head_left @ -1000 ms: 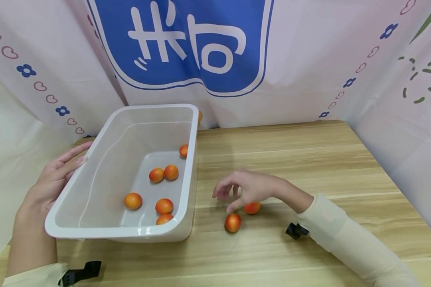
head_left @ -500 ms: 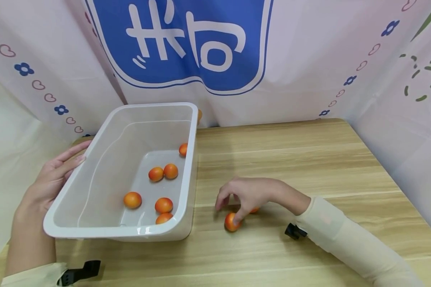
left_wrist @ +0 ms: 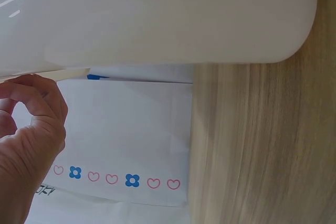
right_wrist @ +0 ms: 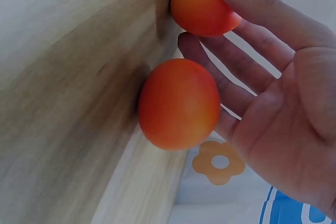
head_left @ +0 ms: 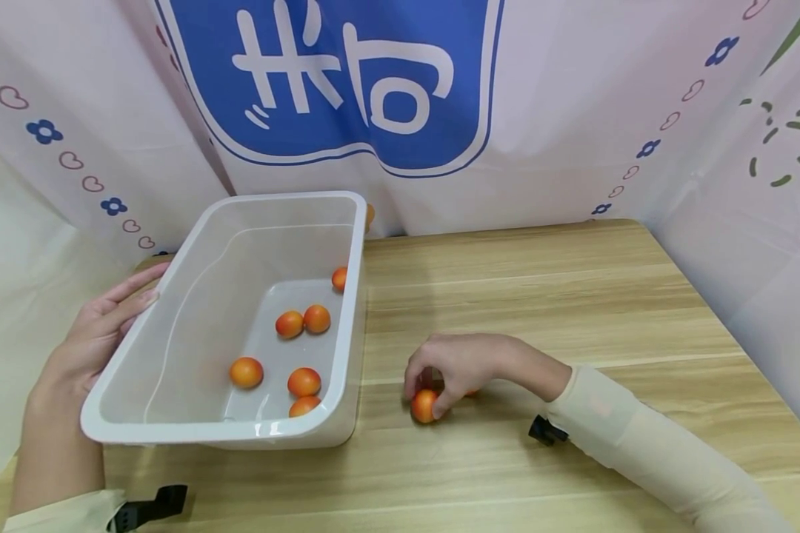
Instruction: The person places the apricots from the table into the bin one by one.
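A white plastic tub [head_left: 355,311] stands at the left, with several orange-red tomatoes [head_left: 246,372] on its floor. My left hand [head_left: 93,340] holds the tub's left rim from outside; in the left wrist view its fingers [left_wrist: 44,90] are bent up against the rim. To the right of the tub, my right hand [head_left: 463,363] pinches a tomato [head_left: 424,407] between thumb and fingers, low over the table. The right wrist view shows the thumb on that tomato [right_wrist: 202,6]. A second loose tomato [right_wrist: 178,103] lies beneath the palm, mostly hidden in the head view.
The wood-grain table [head_left: 573,296] extends to the right of the tub. A white cloth [head_left: 547,148] with a blue sign hangs along the back edge. Behind the tub's far right corner an orange shape [head_left: 370,217] peeks out. Each wrist wears a black strap [head_left: 150,509].
My right hand has come down over the nearer loose tomato, closed thumb and fingers on it and shifted it slightly left. My left hand and the tub have stayed in place.
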`<state>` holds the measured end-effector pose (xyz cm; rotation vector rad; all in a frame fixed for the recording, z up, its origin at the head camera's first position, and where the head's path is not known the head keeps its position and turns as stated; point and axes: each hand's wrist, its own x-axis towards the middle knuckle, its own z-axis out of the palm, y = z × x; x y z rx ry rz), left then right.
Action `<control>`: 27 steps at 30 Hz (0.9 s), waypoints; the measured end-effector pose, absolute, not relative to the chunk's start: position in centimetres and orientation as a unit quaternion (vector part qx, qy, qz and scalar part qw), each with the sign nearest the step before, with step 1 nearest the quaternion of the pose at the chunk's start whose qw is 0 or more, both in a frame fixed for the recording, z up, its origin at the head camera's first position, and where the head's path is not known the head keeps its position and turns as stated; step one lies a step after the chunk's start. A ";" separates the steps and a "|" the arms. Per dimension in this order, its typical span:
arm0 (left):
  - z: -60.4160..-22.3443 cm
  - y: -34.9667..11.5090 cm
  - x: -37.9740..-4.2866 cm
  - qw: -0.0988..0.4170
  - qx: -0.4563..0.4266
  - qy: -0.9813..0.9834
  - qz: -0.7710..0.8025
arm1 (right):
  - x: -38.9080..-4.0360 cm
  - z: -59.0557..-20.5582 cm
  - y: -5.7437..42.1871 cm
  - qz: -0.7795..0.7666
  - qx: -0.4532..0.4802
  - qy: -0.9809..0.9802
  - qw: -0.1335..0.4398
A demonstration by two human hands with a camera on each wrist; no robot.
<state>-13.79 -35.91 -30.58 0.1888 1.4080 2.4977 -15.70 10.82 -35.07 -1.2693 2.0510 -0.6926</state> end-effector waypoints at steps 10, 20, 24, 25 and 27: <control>-30.6 -36.0 -13.8 0.139 0.070 0.480 0.863 | -16.1 -35.3 11.4 -0.282 -0.477 0.784 0.280; -30.6 -36.0 -13.7 0.137 0.069 0.477 0.865 | -16.8 -35.1 12.1 -0.337 -0.459 0.782 0.254; -30.7 -36.0 -13.8 0.134 0.074 0.478 0.865 | -17.0 -35.1 12.2 -0.362 -0.458 0.775 0.244; -30.7 -36.0 -13.8 0.134 0.073 0.478 0.865 | -17.1 -35.1 12.2 -0.371 -0.459 0.770 0.241; -30.7 -36.0 -13.8 0.132 0.074 0.478 0.865 | -17.2 -35.2 12.2 -0.388 -0.461 0.763 0.234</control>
